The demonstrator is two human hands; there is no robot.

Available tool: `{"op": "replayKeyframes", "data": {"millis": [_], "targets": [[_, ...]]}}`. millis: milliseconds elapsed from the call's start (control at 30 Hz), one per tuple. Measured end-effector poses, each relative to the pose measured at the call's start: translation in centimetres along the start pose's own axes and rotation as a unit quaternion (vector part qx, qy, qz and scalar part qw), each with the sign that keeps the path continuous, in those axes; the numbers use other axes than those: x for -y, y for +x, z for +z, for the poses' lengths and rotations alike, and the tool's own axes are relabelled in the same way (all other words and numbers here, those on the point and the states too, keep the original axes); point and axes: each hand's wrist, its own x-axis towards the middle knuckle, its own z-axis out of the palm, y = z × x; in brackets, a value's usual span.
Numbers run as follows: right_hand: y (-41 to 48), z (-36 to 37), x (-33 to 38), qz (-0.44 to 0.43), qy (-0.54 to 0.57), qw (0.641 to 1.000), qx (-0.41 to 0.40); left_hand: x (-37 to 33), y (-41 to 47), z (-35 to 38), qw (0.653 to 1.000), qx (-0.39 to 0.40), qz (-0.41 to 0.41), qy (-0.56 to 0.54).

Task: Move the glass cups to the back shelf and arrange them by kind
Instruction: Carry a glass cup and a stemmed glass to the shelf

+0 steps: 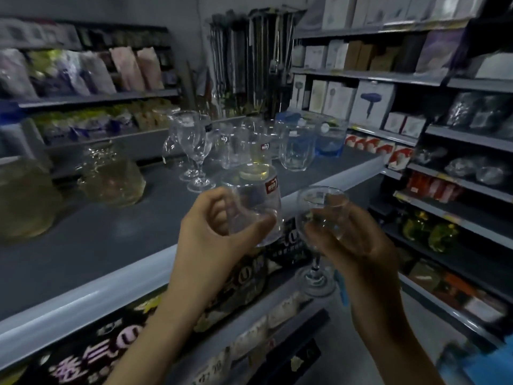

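My left hand [213, 232] grips a clear glass tumbler [255, 207] with a red label near its rim, held just above the front edge of the grey shelf [111, 245]. My right hand [358, 240] holds a clear stemmed wine glass [322, 215] by its bowl, its foot hanging below the shelf edge. Further back on the shelf stand two stemmed glasses [194, 145], several labelled clear tumblers [249, 145], a wider clear cup [297, 151] and a blue-tinted glass [331, 140].
Yellowish glass jars [111, 176] sit at the shelf's left. Boxed goods fill the right-hand shelving [372, 101], and packaged items line the racks at the back left. Hanging tools [249, 59] are behind the glasses. Dark packages lie on the tier below the shelf edge.
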Motion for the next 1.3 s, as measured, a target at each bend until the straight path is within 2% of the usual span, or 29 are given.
{"op": "replayKeyframes", "data": {"millis": [267,467,633,833,1300], "targets": [[8.9,-2.3,-1.8,-0.017,0.008,0.999,0.034,1.6,6.9,5.3,0.992,-0.086,0.023,0.091],[14.0,-4.4,-3.0,-0.002,0.030,0.994,0.103,2.8,9.7,7.6,0.974,-0.139,-0.008,0.180],[16.9,-5.7,-3.9,0.009,0.024,0.988,0.154,2.8,10.2,8.8,0.960,-0.176,-0.046,0.212],[17.8,-6.4,-4.4,0.038,0.064,0.974,0.215,2.4,10.3,9.9,0.944,-0.182,-0.069,0.266],[17.8,-6.4,-3.7,0.041,0.084,0.962,0.255,1.7,10.1,9.7,0.940,-0.139,-0.092,0.297]]}}
